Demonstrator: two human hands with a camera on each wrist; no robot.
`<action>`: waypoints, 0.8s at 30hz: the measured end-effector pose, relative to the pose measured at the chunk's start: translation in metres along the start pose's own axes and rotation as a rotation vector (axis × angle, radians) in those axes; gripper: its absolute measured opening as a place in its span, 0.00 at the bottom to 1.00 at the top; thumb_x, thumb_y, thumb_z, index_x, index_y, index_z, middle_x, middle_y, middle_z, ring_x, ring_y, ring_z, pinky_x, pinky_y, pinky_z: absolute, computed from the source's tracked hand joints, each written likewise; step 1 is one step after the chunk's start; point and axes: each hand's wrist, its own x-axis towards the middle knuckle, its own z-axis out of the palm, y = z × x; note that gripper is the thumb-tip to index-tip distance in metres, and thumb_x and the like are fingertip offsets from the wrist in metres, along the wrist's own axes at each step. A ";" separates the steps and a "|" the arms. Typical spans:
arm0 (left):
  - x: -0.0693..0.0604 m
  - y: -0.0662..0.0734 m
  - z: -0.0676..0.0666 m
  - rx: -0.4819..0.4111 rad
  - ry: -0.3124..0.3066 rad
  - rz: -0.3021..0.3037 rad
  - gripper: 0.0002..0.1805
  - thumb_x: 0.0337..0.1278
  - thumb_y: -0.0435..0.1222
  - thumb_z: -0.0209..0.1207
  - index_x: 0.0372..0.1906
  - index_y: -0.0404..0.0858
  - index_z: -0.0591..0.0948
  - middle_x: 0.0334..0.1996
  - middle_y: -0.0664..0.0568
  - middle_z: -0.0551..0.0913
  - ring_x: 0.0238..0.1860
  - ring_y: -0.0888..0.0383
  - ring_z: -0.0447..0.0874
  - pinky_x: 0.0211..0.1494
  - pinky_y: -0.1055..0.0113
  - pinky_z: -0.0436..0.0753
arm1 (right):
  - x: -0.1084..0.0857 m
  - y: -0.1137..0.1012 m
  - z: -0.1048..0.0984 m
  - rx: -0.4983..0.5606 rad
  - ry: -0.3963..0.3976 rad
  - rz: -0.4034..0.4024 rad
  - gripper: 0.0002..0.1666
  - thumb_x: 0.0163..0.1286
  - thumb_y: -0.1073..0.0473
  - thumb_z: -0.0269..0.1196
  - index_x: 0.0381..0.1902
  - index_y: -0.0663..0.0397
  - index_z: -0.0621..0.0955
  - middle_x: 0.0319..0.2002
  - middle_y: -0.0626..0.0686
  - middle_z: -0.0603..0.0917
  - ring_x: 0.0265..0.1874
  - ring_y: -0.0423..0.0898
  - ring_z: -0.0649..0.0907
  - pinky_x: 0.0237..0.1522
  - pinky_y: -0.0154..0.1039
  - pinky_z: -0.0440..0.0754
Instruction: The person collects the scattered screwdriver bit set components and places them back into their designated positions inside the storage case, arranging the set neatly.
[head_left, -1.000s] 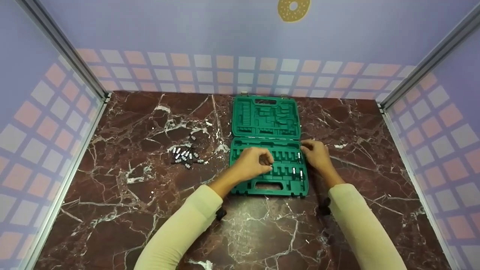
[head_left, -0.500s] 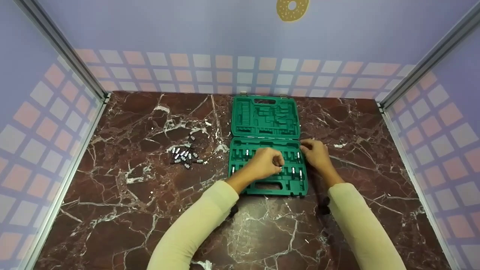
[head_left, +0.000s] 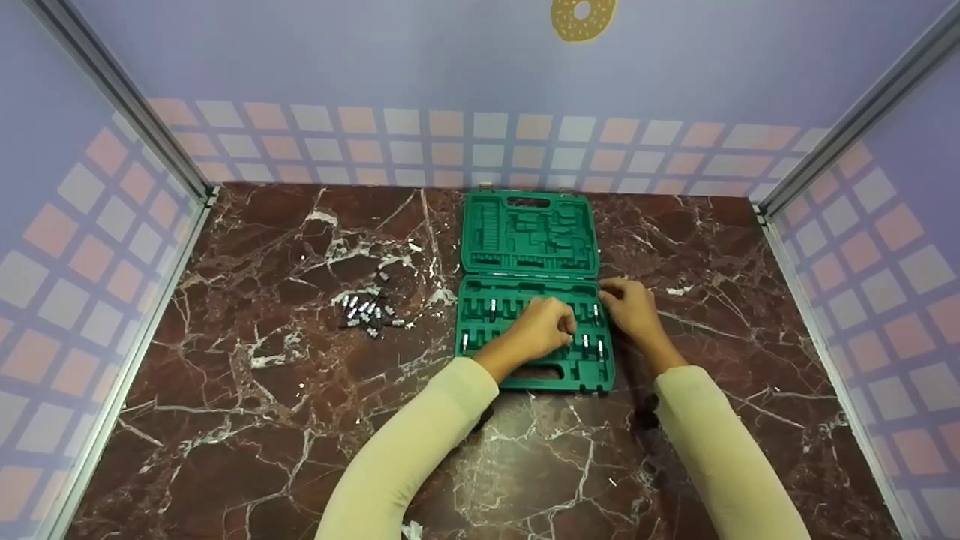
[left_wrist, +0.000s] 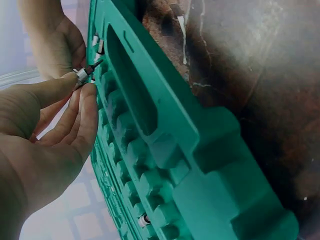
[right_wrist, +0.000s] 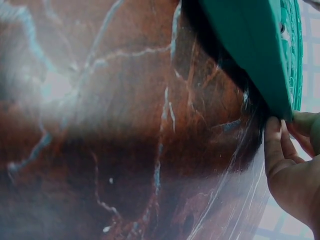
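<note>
A green plastic socket case [head_left: 531,270] lies unfolded, its molded lid toward the back wall. Above the right part of its near half is my left hand [head_left: 538,328]. In the left wrist view, thumb and fingers pinch a bit socket [left_wrist: 84,74] with a silver body and dark, narrow tip. My right hand [head_left: 634,307] grips the case's right edge near the hinge; in the right wrist view its fingertips [right_wrist: 273,125] meet the green rim. Several bit sockets stand in slots, among them one at the upper left [head_left: 493,309] and one at the right [head_left: 596,313].
A loose pile of bit sockets [head_left: 366,311] lies left of the case on the dark red marble-patterned table [head_left: 300,442]. Walls with a tile pattern [head_left: 442,142] enclose the back and both sides.
My left hand has moved right across the case with the bit socket, uncovering sockets in the left slots. My right hand stays at the case's edge.
</note>
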 end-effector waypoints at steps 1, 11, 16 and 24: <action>0.000 0.000 0.001 0.001 -0.001 -0.005 0.02 0.63 0.32 0.69 0.38 0.38 0.88 0.37 0.51 0.89 0.39 0.56 0.85 0.42 0.65 0.84 | 0.000 0.000 0.000 0.001 0.000 0.001 0.17 0.77 0.63 0.61 0.58 0.66 0.83 0.55 0.67 0.86 0.54 0.63 0.85 0.57 0.58 0.82; 0.005 0.001 0.013 0.133 0.037 0.035 0.04 0.63 0.36 0.70 0.35 0.40 0.87 0.37 0.52 0.89 0.38 0.57 0.87 0.42 0.65 0.85 | -0.001 0.000 -0.001 -0.010 -0.002 -0.005 0.18 0.77 0.63 0.61 0.59 0.66 0.83 0.56 0.67 0.86 0.55 0.64 0.84 0.57 0.59 0.82; 0.007 0.002 0.017 0.158 0.062 0.033 0.05 0.63 0.34 0.70 0.32 0.39 0.86 0.36 0.52 0.89 0.38 0.57 0.88 0.40 0.66 0.85 | -0.001 -0.001 0.000 -0.009 0.011 0.009 0.17 0.77 0.63 0.61 0.58 0.65 0.84 0.54 0.67 0.86 0.55 0.64 0.84 0.57 0.59 0.81; 0.009 0.000 0.020 0.174 0.062 -0.018 0.01 0.65 0.34 0.68 0.39 0.41 0.88 0.41 0.53 0.88 0.43 0.58 0.87 0.44 0.66 0.87 | -0.001 -0.001 0.000 -0.003 0.000 0.006 0.17 0.77 0.62 0.61 0.59 0.65 0.84 0.55 0.67 0.86 0.55 0.63 0.84 0.58 0.59 0.81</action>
